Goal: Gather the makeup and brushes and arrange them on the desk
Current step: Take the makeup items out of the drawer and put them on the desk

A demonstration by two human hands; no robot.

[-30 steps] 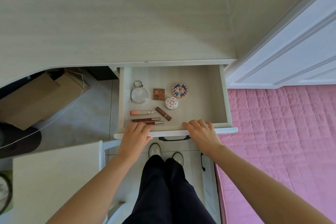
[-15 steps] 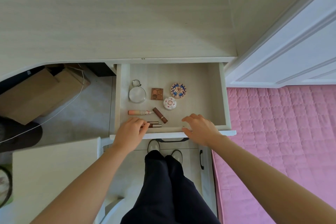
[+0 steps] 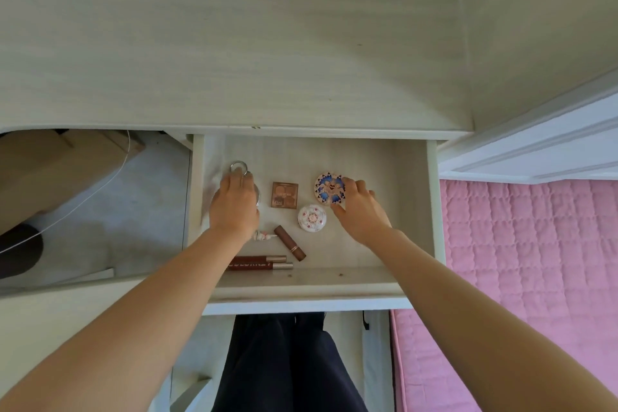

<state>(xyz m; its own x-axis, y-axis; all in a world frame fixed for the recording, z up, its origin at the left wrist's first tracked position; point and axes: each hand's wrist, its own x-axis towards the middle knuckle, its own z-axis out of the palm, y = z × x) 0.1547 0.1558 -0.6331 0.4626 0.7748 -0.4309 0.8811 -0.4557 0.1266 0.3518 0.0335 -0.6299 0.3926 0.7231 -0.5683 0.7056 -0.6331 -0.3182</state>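
Note:
The open drawer (image 3: 433,211) under the pale wooden desk (image 3: 267,43) holds the makeup. My left hand (image 3: 235,202) lies over a round mirror with a metal ring (image 3: 238,165), fingers curled on its far edge. My right hand (image 3: 359,211) pinches the right edge of a blue patterned round compact (image 3: 327,189) between fingers and thumb. Between my hands lie a square brown eyeshadow palette (image 3: 284,195) and a white round compact (image 3: 312,217). Nearer me are a brown lipstick (image 3: 290,243), two dark lip gloss tubes (image 3: 259,262) and a pink tube (image 3: 264,236), mostly hidden by my left wrist.
A cardboard box (image 3: 50,170) and a white cable (image 3: 100,187) sit under the desk on the left. A pink quilted bed (image 3: 528,261) lies on the right, a white door frame (image 3: 551,144) behind it. My legs in dark trousers (image 3: 284,361) are below the drawer front.
Both hands left the drawer's front edge and reached deeper in. The left now covers the round mirror, and the right has taken hold of the blue compact. The view moved closer.

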